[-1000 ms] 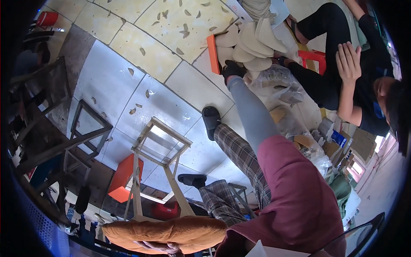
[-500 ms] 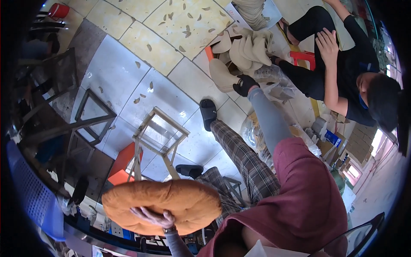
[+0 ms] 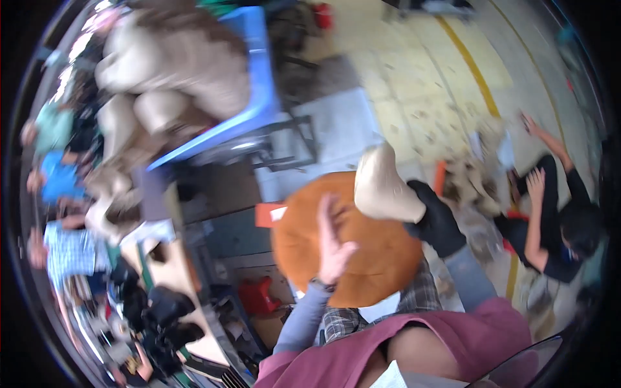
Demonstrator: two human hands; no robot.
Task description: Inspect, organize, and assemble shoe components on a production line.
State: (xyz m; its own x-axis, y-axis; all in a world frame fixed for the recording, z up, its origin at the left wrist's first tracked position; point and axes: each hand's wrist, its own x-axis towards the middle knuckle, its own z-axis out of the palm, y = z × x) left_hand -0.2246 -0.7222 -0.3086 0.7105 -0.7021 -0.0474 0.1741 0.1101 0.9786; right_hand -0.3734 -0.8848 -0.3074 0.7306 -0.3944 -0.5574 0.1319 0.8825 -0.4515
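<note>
A round orange tufted cushion (image 3: 381, 265) lies across my lap. Over it my bare left hand (image 3: 333, 242) is open with its fingers apart, holding nothing; whether it touches the fabric I cannot tell. My right hand (image 3: 436, 223), in a black glove, is closed around the lower end of a beige, curved, foot-shaped piece (image 3: 385, 187). This piece is raised above the cushion's right part, its wider end pointing up and away. To the right, on the floor, is a pile of similar beige pieces (image 3: 469, 181).
A blue crate (image 3: 262, 77) heaped with beige pieces (image 3: 181, 68) stands at the far left, blurred. Below it runs a bench with black items (image 3: 171, 307). A red stool (image 3: 259, 294) is under the bench. One person (image 3: 550, 213) sits at the right; several others (image 3: 65, 181) are at the left edge.
The view has swung left. My right hand has lifted a beige piece from the floor pile and brought it over the cushion. The cushion has come onto my lap; my left hand is raised over it.
</note>
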